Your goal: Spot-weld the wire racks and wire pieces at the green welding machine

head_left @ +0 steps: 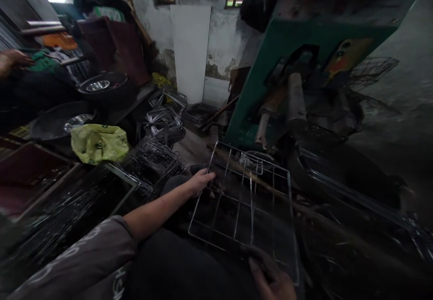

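Note:
A wire rack [251, 205], a rectangular grid of thin shiny metal rods, is held tilted in front of me above my lap. My left hand [202, 182] grips its left side, with the fingers curled round the wires. At the near edge, towards the right corner, my right hand [272, 275] is closed on the frame; it is dim and partly cut off by the bottom of the view. Just beyond the rack stands a green machine [250, 88] with a lit red lamp and thick metal arms sticking out towards me.
Bundles of bent wire frames [165, 119] and wire grids [152, 160] are piled at the left. A yellow-green plastic bag [99, 143] lies beside dark pans [104, 90]. Another person's hand [15, 61] shows at far left. A white board [191, 52] leans on the wall.

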Demonstrator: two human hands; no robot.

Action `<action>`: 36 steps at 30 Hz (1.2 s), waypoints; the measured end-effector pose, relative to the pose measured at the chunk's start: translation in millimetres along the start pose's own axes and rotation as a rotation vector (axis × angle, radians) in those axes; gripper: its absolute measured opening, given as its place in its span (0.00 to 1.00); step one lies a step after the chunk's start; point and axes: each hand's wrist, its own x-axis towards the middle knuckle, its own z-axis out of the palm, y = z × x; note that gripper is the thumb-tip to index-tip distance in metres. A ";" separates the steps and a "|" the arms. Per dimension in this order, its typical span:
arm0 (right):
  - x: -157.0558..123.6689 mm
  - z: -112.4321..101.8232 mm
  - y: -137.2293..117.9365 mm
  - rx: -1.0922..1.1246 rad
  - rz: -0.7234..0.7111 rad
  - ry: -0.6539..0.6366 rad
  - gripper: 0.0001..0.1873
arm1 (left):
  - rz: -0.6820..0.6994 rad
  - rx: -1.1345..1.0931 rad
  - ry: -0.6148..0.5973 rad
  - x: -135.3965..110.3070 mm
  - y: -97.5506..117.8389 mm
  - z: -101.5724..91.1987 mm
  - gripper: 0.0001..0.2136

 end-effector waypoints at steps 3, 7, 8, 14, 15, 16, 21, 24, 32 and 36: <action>-2.7 0.6 0.2 0.163 0.072 -0.014 0.19 | -0.001 -0.018 -0.032 -0.3 1.3 2.0 0.21; 7.3 -1.3 8.0 0.307 0.254 0.031 0.24 | -0.011 -0.011 -0.048 0.3 0.5 0.1 0.20; 12.1 -3.2 9.8 0.340 0.280 0.023 0.25 | -0.013 -0.008 -0.048 0.5 -0.2 -1.2 0.20; 30.3 -7.8 -3.3 0.077 0.126 -0.197 0.23 | -0.012 0.018 -0.063 -1.3 -0.6 -5.9 0.21; 29.4 -6.1 -7.5 -0.012 0.081 -0.233 0.24 | -0.015 0.022 -0.067 -1.7 0.0 -5.8 0.21; 27.7 -4.3 -11.2 -0.102 0.044 -0.249 0.25 | -0.017 0.025 -0.068 -2.0 0.6 -5.7 0.21; 22.7 -7.9 -19.2 -0.312 -0.081 -0.250 0.25 | -0.030 0.031 -0.061 -0.2 1.4 -5.7 0.20; 31.3 -17.4 -19.7 -0.176 -0.022 -0.227 0.23 | -0.044 0.024 -0.054 0.2 1.8 -5.2 0.19; 40.0 -18.7 -22.1 -0.015 0.115 -0.191 0.20 | -0.036 0.023 -0.054 -0.1 2.6 -4.3 0.18; 30.2 -20.0 -22.5 0.083 0.137 -0.312 0.18 | -0.042 0.015 -0.048 0.3 2.9 -6.0 0.19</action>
